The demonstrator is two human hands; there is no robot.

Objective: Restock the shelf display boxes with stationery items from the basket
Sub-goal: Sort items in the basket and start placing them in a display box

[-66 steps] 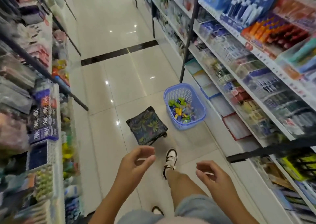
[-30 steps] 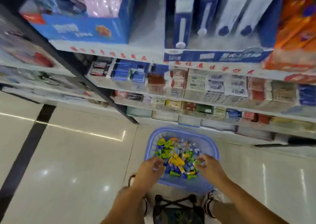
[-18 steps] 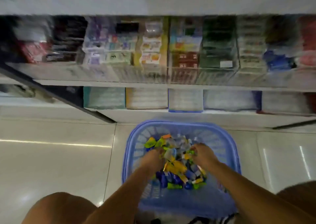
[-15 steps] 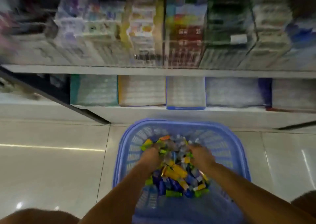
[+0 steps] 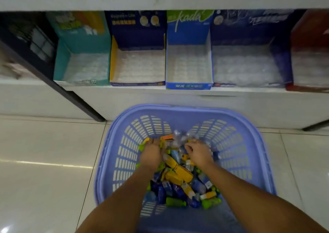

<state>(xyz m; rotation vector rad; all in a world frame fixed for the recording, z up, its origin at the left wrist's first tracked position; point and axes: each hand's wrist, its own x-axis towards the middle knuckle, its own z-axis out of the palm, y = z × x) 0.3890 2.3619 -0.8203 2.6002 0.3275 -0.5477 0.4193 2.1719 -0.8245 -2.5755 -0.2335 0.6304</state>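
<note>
**Head view:** A person leaning over a lilac-blue basket on the tiled floor sinks both hands into a heap of small stationery items. The left hand and the right hand work side by side near the heap's far edge, fingers curled down among the pieces. Motion blur hides whether either has closed on anything.

The basket stands just in front of the bottom shelf, where a row of display boxes waits, their clear trays looking bare. Judging by that, the job is at its opening step: gathering a first handful. The next move calls for sorting out one kind of item and carrying it up and forward to the matching box, perhaps the blue box straight ahead.

The items lie jumbled, their long axes pointing every way. The yellow packs in the middle slant from far left to near right. Each box opens upward, low lip toward the aisle, its long axis running back into the shelf.
</note>
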